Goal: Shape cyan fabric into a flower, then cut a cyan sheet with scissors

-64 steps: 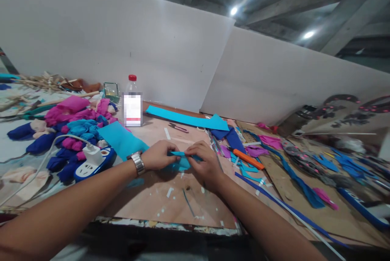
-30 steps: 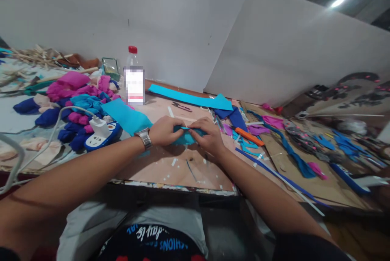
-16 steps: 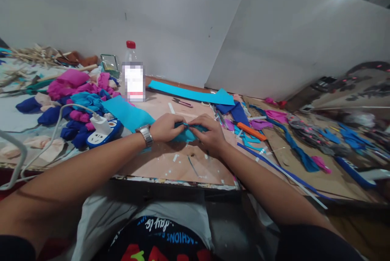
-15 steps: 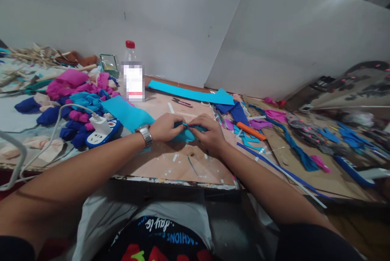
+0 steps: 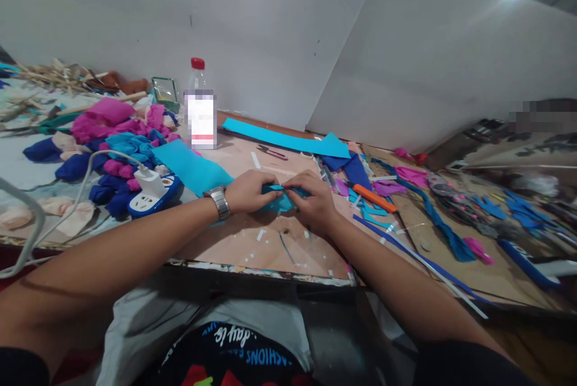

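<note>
A turquoise fabric strip (image 5: 195,168) runs across the table and passes beneath my left hand (image 5: 251,192), which wears a metal watch at the wrist. Between thumb and fingers that hand pinches a folded part of the strip. My right hand (image 5: 311,198) pinches the same fold just beside it, so the fingertips almost meet. Below the fingers a bit of the turquoise cloth shows, close over the tabletop (image 5: 252,242). The strip's part inside the palms is hidden.
Behind my hands lie thread snips (image 5: 273,153) and another turquoise strip (image 5: 279,138). A red-capped bottle (image 5: 198,79) stands back left, near a power strip (image 5: 151,198) and bunched fabric pieces (image 5: 106,118). An orange cutter (image 5: 372,196) and scraps lie right.
Both hands keep pinching the turquoise strip at nearly the same spot, with a small shift of the fingers. The whole view has moved slightly.
</note>
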### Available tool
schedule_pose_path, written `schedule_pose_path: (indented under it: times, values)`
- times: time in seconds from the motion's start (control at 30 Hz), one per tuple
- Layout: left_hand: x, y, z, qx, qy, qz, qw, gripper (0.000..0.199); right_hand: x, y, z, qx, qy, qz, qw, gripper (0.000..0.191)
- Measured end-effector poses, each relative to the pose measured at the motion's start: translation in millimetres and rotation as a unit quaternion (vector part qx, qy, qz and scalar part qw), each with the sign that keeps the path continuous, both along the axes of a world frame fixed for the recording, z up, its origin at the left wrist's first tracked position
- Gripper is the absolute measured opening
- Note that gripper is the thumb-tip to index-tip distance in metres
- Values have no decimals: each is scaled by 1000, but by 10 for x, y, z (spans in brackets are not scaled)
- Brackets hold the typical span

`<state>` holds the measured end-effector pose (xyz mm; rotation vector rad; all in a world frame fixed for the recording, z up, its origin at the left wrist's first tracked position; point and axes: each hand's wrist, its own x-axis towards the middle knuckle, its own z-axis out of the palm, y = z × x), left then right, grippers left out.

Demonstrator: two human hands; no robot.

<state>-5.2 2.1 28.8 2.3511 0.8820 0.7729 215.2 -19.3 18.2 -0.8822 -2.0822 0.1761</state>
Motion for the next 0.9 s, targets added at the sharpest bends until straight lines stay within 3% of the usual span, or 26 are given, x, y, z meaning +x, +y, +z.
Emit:
schedule_pose_path:
  times: [0.27, 0.53, 0.9]
  values:
    - [-6, 27, -41, 76, 22, 8, 997, 31, -18, -29, 6, -31, -5, -49, 998, 12]
    - [-6, -11, 22, 90, 55, 15, 994, 39, -38, -41, 30, -25, -20, -31, 999, 4]
    - [-7, 33, -29, 102, 52, 21, 993, 34, -27, -32, 19, -26, -21, -51, 998, 4]
